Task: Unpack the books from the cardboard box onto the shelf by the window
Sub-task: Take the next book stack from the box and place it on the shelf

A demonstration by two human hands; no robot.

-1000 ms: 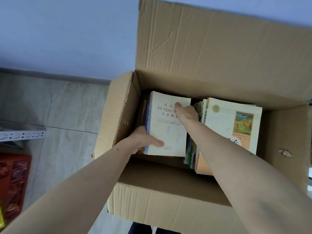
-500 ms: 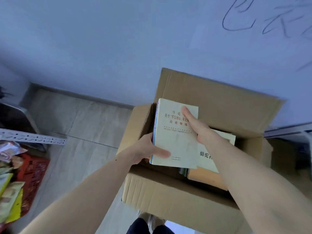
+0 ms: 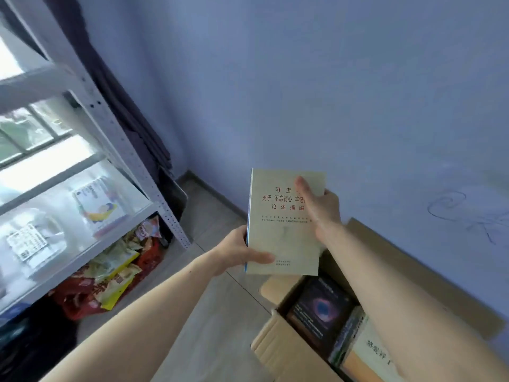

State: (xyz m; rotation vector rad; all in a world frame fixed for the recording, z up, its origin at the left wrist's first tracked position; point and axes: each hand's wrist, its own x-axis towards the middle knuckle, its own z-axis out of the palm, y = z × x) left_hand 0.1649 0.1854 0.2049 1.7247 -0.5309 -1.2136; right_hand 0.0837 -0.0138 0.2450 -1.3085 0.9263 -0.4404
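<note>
A cream-covered book stack (image 3: 283, 230) with red lettering is held in the air, above and left of the open cardboard box (image 3: 289, 357). My left hand (image 3: 238, 250) grips its lower left edge with the thumb across the cover. My right hand (image 3: 322, 206) clasps its upper right edge. Inside the box lie a dark book with a glowing ring on its cover (image 3: 321, 308) and several other books (image 3: 366, 351). The white metal shelf (image 3: 115, 216) by the window stands at the left, with a few books lying flat on it (image 3: 99, 208).
A red bag stuffed with colourful snack packets (image 3: 110, 274) sits on the floor under the shelf. A dark curtain (image 3: 121, 100) hangs behind the shelf post. The lilac wall (image 3: 358, 92) has pen scribbles at the right. Grey floor tiles (image 3: 209, 321) lie between shelf and box.
Both hands have lifted the cream book stack out of the box and swung it up and leftward. The view has turned left, bringing the shelf and window into sight.
</note>
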